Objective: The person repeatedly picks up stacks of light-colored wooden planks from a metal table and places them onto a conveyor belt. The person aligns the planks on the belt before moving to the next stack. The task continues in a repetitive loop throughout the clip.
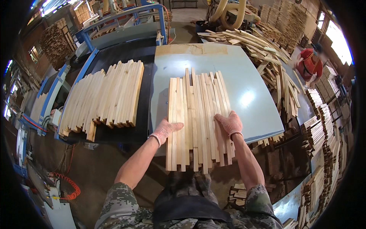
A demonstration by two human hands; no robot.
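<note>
As gloved hands [166, 130] [230, 123] clasp slats [199, 118], table [256, 116] beneath

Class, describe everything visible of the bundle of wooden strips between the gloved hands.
The bundle of wooden strips looks like pale, bare timber with a few darker marks. Its long, narrow pieces lie side by side, running up the picture, ends staggered. It lies over the glossy tabletop, near ends jutting past the edge. The left hand and right hand clasp opposite sides.

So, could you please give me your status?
Left hand, right hand clasping wooden strips from opposite sides. Near ends uneven, overhanging table. Nothing blocking hands; second batch left, on black surface.
</note>
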